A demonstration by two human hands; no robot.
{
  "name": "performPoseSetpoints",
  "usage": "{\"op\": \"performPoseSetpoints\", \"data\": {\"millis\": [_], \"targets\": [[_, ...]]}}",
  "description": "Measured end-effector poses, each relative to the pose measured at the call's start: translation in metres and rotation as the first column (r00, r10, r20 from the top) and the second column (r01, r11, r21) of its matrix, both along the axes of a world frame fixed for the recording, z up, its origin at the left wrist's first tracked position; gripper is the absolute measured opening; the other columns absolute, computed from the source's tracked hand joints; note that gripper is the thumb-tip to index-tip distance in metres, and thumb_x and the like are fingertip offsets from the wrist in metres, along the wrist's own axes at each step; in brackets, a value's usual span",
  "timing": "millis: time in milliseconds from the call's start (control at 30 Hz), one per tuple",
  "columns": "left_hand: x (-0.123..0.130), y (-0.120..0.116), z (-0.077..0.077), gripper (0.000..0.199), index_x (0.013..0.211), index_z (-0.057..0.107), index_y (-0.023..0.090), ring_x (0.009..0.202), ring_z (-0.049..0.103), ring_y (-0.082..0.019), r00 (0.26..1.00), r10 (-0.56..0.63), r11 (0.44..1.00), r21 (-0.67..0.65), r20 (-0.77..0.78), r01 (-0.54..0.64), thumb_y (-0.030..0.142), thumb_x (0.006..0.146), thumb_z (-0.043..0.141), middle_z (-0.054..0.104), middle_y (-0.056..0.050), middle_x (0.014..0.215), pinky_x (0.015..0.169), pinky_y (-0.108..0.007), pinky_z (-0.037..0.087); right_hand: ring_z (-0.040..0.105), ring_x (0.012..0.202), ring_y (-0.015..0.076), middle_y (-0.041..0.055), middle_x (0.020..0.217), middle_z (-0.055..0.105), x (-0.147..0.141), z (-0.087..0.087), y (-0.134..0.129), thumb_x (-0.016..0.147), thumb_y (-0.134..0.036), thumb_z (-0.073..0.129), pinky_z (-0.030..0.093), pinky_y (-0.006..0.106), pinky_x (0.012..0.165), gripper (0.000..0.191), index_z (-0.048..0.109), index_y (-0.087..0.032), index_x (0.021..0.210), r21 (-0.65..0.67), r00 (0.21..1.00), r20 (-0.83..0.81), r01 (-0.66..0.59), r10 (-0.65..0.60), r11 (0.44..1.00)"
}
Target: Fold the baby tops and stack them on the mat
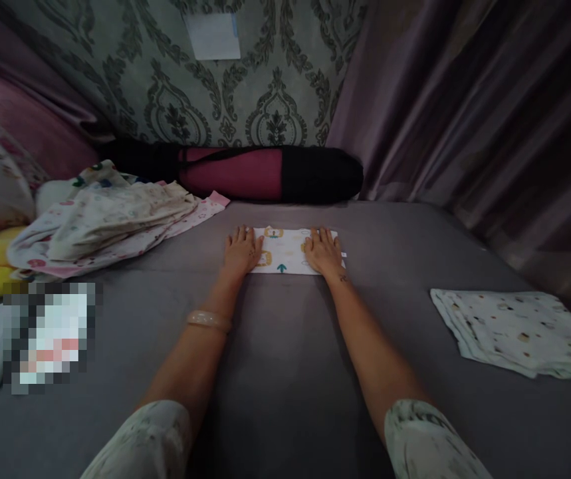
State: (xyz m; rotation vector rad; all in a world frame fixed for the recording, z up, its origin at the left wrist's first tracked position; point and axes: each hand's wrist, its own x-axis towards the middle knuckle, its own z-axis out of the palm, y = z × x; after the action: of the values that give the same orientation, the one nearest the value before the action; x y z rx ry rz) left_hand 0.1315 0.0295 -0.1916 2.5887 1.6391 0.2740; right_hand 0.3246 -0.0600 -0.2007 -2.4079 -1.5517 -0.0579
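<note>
L hand (241, 254) & R hand (323, 253) lie palm-down at opp. ends of cloth (288, 250), fingers extended, not gripping. Cloth's on grey bed (285, 359), btwn hands. Prob. smoothing step; next move likely needs even pressure, w/o creasing.

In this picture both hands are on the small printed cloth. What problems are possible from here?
The left hand and right hand lie flat near opposite ends of the printed cloth; if they slide toward each other, it might wrinkle.

A wide sweep of the right arm could disturb the folded cloth lying apart to its right.

The loose clothes pile might slump if the left arm bumps it.
</note>
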Motion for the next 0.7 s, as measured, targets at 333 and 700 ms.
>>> {"op": "performPoseSetpoints", "data": {"millis": [333,700], "targets": [[0.023,-0.019,-0.008,0.06,0.147,0.034,0.016,0.144,0.024,-0.026,0.967,-0.254,0.967,0.006,-0.026,0.254,0.048,0.098,0.02,0.03,-0.01,0.155,0.116,-0.046,0.019,0.023,0.142,0.0263,0.0132,0.154,0.031,-0.02,-0.002,0.005,0.099,-0.034,0.023,0.014,0.049,0.115,0.055,0.035,-0.008,0.146,-0.015,0.996,0.005,-0.089,0.089,0.996],[0.026,-0.024,-0.002,0.053,0.145,0.038,0.014,0.144,0.024,-0.022,0.956,-0.294,0.951,0.111,0.021,0.29,0.033,0.099,0.02,0.034,-0.01,0.154,0.118,-0.042,0.015,0.021,0.143,0.0255,0.0125,0.155,0.03,-0.03,0.005,0.006,0.099,-0.032,0.023,0.011,0.048,0.115,0.053,0.038,-0.01,0.145,0.03,0.988,0.044,-0.152,0.151,0.988]]}}
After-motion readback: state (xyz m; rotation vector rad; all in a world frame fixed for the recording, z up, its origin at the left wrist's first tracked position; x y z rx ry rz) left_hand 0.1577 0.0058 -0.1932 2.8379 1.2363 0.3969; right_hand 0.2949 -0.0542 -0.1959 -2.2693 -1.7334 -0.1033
